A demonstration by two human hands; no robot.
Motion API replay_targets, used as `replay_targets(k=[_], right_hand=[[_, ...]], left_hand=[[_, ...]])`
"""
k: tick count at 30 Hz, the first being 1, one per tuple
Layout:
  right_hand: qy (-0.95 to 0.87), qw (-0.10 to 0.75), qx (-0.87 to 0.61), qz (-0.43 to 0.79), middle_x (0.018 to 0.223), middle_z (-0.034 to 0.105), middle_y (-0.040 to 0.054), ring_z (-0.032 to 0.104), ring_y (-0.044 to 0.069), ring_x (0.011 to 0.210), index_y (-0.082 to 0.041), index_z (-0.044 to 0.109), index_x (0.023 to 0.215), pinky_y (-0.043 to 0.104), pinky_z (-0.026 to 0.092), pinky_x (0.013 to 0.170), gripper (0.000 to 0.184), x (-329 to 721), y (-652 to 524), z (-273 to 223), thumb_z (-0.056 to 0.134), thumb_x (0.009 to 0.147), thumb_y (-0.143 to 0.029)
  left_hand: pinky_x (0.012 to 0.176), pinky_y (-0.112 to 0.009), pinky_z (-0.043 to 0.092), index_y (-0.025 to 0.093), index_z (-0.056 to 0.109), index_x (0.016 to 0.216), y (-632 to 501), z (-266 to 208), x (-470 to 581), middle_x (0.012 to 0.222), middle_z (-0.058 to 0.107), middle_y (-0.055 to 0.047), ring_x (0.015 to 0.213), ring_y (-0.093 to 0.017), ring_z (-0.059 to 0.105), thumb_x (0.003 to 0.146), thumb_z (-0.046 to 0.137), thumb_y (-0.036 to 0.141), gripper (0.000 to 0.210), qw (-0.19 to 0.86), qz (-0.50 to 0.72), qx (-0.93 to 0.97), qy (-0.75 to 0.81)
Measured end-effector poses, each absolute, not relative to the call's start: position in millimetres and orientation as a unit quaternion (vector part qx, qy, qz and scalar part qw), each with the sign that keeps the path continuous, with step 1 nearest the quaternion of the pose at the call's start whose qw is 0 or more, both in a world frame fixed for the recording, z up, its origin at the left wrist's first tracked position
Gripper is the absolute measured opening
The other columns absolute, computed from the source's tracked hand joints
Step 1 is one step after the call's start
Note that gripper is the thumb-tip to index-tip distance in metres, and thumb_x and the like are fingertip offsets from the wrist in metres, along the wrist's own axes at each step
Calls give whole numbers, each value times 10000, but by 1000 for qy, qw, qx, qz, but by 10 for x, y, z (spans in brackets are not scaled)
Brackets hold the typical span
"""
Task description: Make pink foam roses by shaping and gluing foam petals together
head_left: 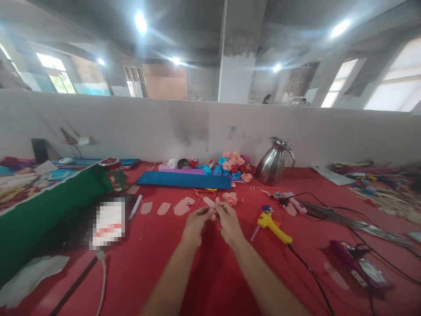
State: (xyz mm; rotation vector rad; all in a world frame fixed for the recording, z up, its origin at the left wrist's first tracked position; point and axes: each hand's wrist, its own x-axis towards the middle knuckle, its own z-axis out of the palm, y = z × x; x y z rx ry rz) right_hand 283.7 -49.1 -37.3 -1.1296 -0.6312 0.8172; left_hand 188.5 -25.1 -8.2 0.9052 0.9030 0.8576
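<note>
My left hand [196, 224] and my right hand [229, 221] meet above the red table, fingers closed in a pinch. Between their fingertips is a pale pink paper petal [209, 202]; which hand grips it more firmly is hard to see. More pink shows just below the fingers, partly hidden. A pink paper rose [231, 198] lies just beyond my right hand. To the left, cut pink petals [163, 208] lie in a row, beside a white-and-blue pen-like stick [135, 207]. A yellow glue gun [274, 228] rests on its side to the right.
A blue sheet stack [184, 179] and a bunch of paper flowers [234, 164] stand behind. Further right are a metal jug [272, 162], wire bundles [355, 224] and a purple power strip [360, 267]. A glass jar [114, 174] and green box wall [49, 210] flank the left.
</note>
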Motion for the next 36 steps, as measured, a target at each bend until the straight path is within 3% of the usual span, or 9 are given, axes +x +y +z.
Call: replay_targets(k=[6, 13, 16, 19, 21, 24, 28, 32, 36], right_hand=[[-237, 711, -511, 420, 641, 580, -10, 495, 89, 543, -152, 585, 718, 199, 360, 510, 202, 2744, -698, -277, 627, 655, -339], [-358, 639, -577, 361, 715, 622, 1, 567, 135, 645, -184, 557, 806, 231, 422, 578, 146, 2785, -927, -145, 529, 755, -318], [-462, 509, -702, 187, 830, 645, 27, 580, 168, 808, -192, 579, 864, 274, 433, 712, 142, 3130, -1169, -86, 466, 787, -228], [-455, 285, -844, 6, 1082, 601, 104, 491, 263, 1056, -177, 569, 1054, 373, 362, 878, 362, 3584, -1475, -74, 539, 695, -136], [-419, 163, -893, -12, 1125, 571, 140, 475, 305, 1064, -154, 548, 1102, 408, 355, 866, 426, 3845, -1616, -106, 567, 676, -142], [-413, 92, -906, -7, 1107, 566, 159, 504, 288, 1039, -131, 504, 1153, 370, 374, 831, 466, 4091, -1661, -200, 548, 689, -120], [-438, 101, -893, -18, 1054, 588, 173, 554, 261, 964, -99, 500, 1129, 331, 389, 819, 444, 4204, -1612, -302, 531, 686, -107], [-408, 212, -887, -48, 901, 620, 127, 578, 236, 832, -131, 561, 997, 308, 412, 705, 289, 4188, -1676, -272, 490, 717, -143], [-405, 379, -819, 146, 550, 517, 2, 478, 148, 504, -162, 596, 771, 247, 348, 468, 195, 3913, -1802, -122, 486, 782, -324]], left_hand=[[471, -193, 333, 136, 643, 671, -242, -122, 1903, 545, 576, 20, 488, -77, 482, 484, 785, 333, 307, 724, 429, 407, 356], [409, -194, 218, 157, 571, 623, -303, -29, 1730, 431, 416, 84, 379, -42, 289, 581, 723, 341, 242, 693, 364, 502, 367], [463, -196, 307, 164, 617, 712, -338, -15, 1610, 582, 572, 43, 460, -69, 431, 595, 717, 381, 266, 651, 315, 566, 396], [599, -240, 412, 160, 652, 695, -342, -52, 1462, 666, 646, -6, 645, -155, 575, 576, 723, 413, 289, 593, 263, 632, 423], [704, -282, 438, 168, 692, 743, -348, -85, 1392, 752, 692, -37, 779, -214, 613, 582, 710, 431, 309, 562, 226, 662, 442], [772, -295, 442, 192, 718, 817, -371, -117, 1363, 884, 717, -59, 893, -240, 618, 628, 666, 444, 320, 562, 196, 686, 418], [705, -286, 451, 191, 698, 764, -374, -139, 1387, 781, 705, -45, 778, -217, 628, 623, 659, 408, 262, 543, 226, 691, 421], [658, -274, 425, 187, 700, 678, -359, -165, 1392, 692, 681, -30, 711, -204, 608, 623, 652, 366, 194, 527, 216, 693, 441], [609, -269, 408, 182, 713, 714, -350, -219, 1409, 683, 678, -36, 674, -202, 596, 579, 684, 375, 237, 537, 208, 679, 456]])
